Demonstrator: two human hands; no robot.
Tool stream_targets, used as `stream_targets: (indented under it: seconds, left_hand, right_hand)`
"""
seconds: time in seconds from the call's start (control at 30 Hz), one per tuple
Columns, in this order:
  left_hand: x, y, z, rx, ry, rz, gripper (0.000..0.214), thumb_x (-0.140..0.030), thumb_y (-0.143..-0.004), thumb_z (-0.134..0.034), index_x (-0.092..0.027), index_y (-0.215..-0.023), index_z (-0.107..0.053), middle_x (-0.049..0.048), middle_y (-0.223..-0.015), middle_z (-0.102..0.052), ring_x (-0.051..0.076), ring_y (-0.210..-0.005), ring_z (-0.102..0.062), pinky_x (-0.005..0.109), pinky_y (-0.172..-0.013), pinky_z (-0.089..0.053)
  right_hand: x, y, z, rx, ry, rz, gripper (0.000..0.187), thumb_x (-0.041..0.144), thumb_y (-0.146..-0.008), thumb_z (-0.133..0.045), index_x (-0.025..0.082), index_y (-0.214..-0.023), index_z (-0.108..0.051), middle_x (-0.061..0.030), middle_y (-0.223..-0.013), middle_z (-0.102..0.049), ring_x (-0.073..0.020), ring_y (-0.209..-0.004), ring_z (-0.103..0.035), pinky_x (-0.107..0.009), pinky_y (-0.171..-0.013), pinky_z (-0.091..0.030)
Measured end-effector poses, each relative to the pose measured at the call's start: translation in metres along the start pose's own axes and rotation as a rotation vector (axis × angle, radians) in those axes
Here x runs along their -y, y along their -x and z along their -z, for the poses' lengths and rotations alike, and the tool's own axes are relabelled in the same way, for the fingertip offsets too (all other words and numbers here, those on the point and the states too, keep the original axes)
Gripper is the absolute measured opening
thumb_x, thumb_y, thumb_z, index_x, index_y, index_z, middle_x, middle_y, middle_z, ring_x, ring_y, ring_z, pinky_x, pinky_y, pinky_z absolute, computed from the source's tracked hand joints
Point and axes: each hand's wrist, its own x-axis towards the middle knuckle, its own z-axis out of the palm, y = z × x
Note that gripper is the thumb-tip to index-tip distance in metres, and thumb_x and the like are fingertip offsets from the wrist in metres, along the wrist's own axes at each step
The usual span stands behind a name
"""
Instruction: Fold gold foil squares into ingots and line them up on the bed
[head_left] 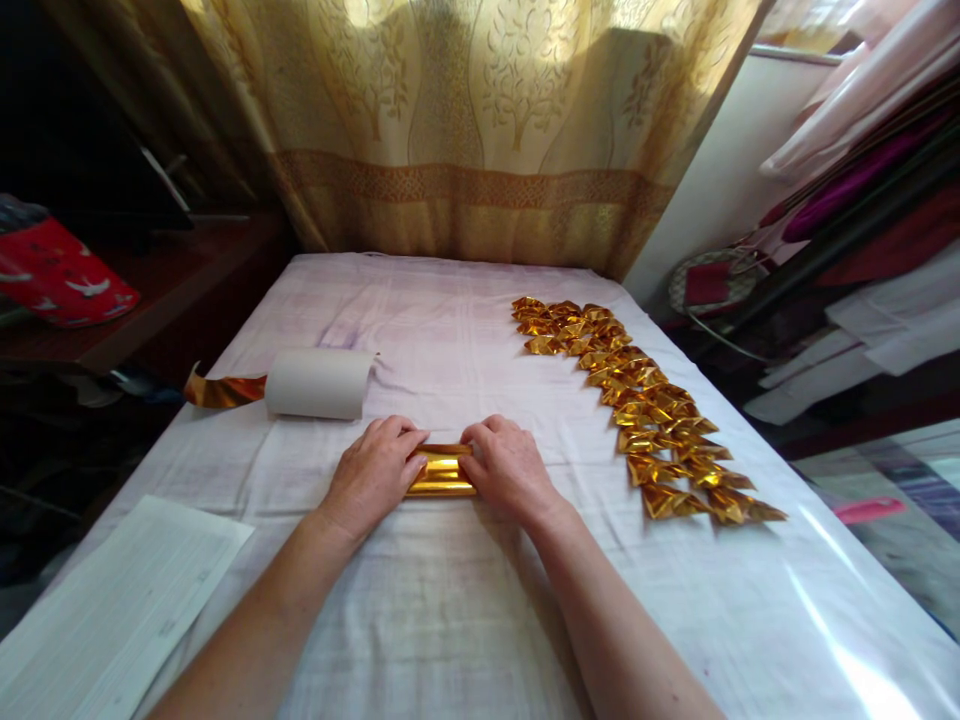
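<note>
A piece of shiny gold foil paper (441, 472) lies on the white cloth-covered table (450, 610), partly rolled or folded into a flat strip. My left hand (373, 473) presses on its left end with curled fingers. My right hand (507, 466) presses on its right end the same way. Both hands touch the foil, and their fingertips nearly meet over it.
Several folded gold foil pieces (645, 410) lie in a long row on the right. A white roll (319, 382) with a gold foil tail (221, 391) sits at left. White paper sheets (112, 610) lie at the near left corner. A curtain (465, 130) hangs behind.
</note>
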Motion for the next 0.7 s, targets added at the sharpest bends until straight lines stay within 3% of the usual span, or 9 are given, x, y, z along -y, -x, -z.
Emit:
stream_targets:
  seconds: [0.17, 0.33, 0.5, 0.7]
  left_hand:
    - [0.0, -0.001, 0.002, -0.015, 0.047, -0.07, 0.015, -0.021, -0.087, -0.058, -0.023, -0.098, -0.068, 0.0043, -0.111, -0.065, 0.022, -0.103, -0.058, 0.035, -0.095, -0.045]
    - [0.002, -0.002, 0.003, 0.027, 0.099, -0.14, 0.012, -0.017, -0.084, -0.055, -0.022, -0.092, -0.063, 0.0047, -0.106, -0.068, 0.023, -0.104, -0.059, 0.037, -0.094, -0.043]
    - [0.001, -0.003, 0.004, 0.046, 0.17, -0.138, 0.009, -0.019, -0.082, -0.052, -0.023, -0.087, -0.059, 0.0019, -0.085, -0.066, 0.021, -0.087, -0.06, 0.033, -0.081, -0.043]
    - [-0.002, -0.003, 0.008, 0.02, 0.338, -0.038, 0.018, -0.024, -0.079, -0.053, -0.023, -0.096, -0.059, 0.0017, -0.096, -0.069, 0.02, -0.09, -0.064, 0.031, -0.081, -0.046]
  right_hand:
    - [-0.003, -0.002, -0.004, -0.011, -0.061, 0.044, 0.014, 0.022, -0.087, -0.058, 0.022, -0.093, -0.071, -0.0061, -0.101, -0.065, -0.0205, -0.098, -0.058, -0.03, -0.084, -0.038]
    - [-0.014, -0.002, -0.011, -0.081, -0.271, 0.195, 0.012, 0.012, -0.082, -0.059, 0.02, -0.086, -0.067, -0.0033, -0.095, -0.068, -0.0173, -0.092, -0.059, -0.028, -0.084, -0.04]
    - [-0.024, -0.001, -0.012, -0.016, -0.617, 0.076, 0.014, 0.021, -0.077, -0.059, 0.022, -0.09, -0.063, 0.0046, -0.072, -0.063, -0.0131, -0.067, -0.056, -0.024, -0.065, -0.041]
    - [-0.029, -0.005, -0.018, -0.051, -0.892, 0.064, 0.033, 0.025, -0.073, -0.061, 0.021, -0.106, -0.061, 0.0042, -0.078, -0.06, -0.0113, -0.066, -0.055, -0.024, -0.063, -0.044]
